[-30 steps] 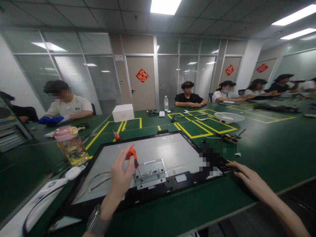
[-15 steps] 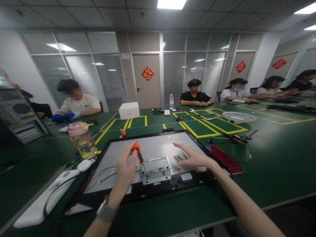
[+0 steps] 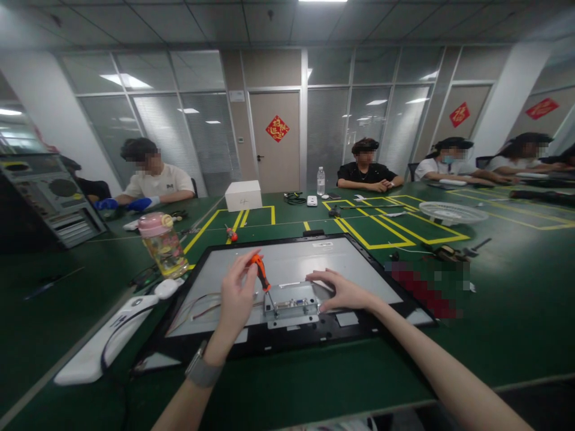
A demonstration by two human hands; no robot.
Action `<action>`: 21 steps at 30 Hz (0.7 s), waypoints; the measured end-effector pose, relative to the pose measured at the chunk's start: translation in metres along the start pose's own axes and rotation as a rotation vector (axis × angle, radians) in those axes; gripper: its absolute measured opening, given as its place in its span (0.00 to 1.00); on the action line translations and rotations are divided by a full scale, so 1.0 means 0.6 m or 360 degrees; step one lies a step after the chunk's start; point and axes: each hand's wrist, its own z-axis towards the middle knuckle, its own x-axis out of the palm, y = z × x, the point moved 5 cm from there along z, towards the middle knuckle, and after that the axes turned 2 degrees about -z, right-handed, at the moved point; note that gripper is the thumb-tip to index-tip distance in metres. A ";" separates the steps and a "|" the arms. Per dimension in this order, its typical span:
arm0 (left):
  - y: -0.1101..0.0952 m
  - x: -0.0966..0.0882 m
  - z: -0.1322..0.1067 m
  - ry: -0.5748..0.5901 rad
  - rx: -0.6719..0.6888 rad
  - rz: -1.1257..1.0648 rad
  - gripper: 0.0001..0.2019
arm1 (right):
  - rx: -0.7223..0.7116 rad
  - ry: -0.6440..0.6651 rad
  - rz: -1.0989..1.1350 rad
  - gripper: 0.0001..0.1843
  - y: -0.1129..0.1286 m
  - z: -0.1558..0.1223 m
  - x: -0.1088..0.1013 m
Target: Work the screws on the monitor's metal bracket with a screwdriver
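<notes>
Right hand (image 3: pixel 342 291) arriving on the metal bracket (image 3: pixel 291 304).
Left hand (image 3: pixel 236 297) is pinching the screwdriver (image 3: pixel 261 273), centre frame; right fingers are resting half-curled, steadying the bracket.

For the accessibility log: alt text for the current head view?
The left hand holds an orange-handled screwdriver tip-down on a small metal port bracket that the right hand touches, on a black-framed monitor panel lying on a green table.

A red object (image 3: pixel 424 288) beside the monitor panel (image 3: pixel 314 263) was masked by pixelation. The computer case (image 3: pixel 49 200) was cut off at the left edge. The tip of the screwdriver (image 3: pixel 260 275) was too small to be resolved.
</notes>
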 end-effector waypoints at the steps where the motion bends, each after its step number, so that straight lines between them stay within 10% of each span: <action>1: 0.000 0.001 0.000 0.0002 -0.0003 -0.0010 0.14 | 0.0002 0.0003 -0.0013 0.44 0.001 0.000 0.002; 21: -0.005 0.003 -0.002 0.0027 -0.0004 -0.0040 0.13 | 0.0139 0.0005 -0.0065 0.43 0.004 -0.002 0.008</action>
